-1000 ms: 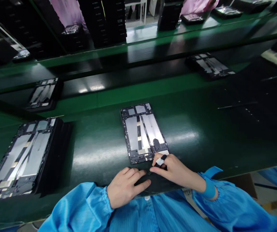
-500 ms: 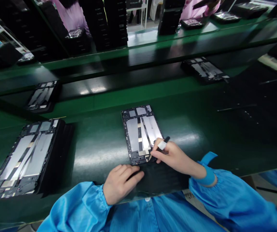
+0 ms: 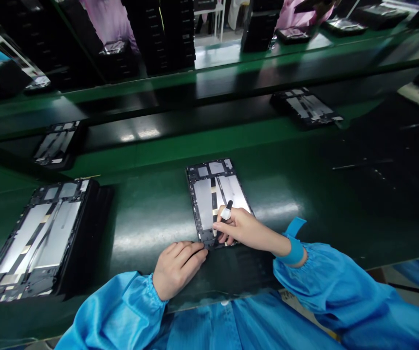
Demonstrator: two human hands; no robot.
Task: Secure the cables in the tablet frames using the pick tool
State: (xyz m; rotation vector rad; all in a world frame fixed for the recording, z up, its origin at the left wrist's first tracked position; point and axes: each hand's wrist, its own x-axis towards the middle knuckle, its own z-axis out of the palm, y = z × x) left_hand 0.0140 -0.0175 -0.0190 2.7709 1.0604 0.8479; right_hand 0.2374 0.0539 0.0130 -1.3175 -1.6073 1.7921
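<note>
An opened tablet chassis (image 3: pixel 209 194) with silver plates and dark flex strips lies on the green bench in front of me. My right hand (image 3: pixel 238 228) rests on its near end, fingers pinched round a thin black tool with a white band (image 3: pixel 227 211). The tool's tip points down at the chassis's lower middle. My left hand (image 3: pixel 178 265) lies flat on the bench, fingers stretched out together. Its fingertips touch the chassis's near left corner. Both arms wear blue sleeves.
A stack of similar chassis (image 3: pixel 37 238) sits at the left on a dark tray. Two more units, one at the far left (image 3: pixel 58 146) and one at the far right (image 3: pixel 306 107), lie on the belt behind. Dark stacked trays (image 3: pixel 165 34) stand beyond. The bench edge (image 3: pixel 395 257) runs at the right.
My right hand has moved forward and left with the tool, from the bench in front of the chassis onto its lower part. My left hand has slid up to the chassis corner.
</note>
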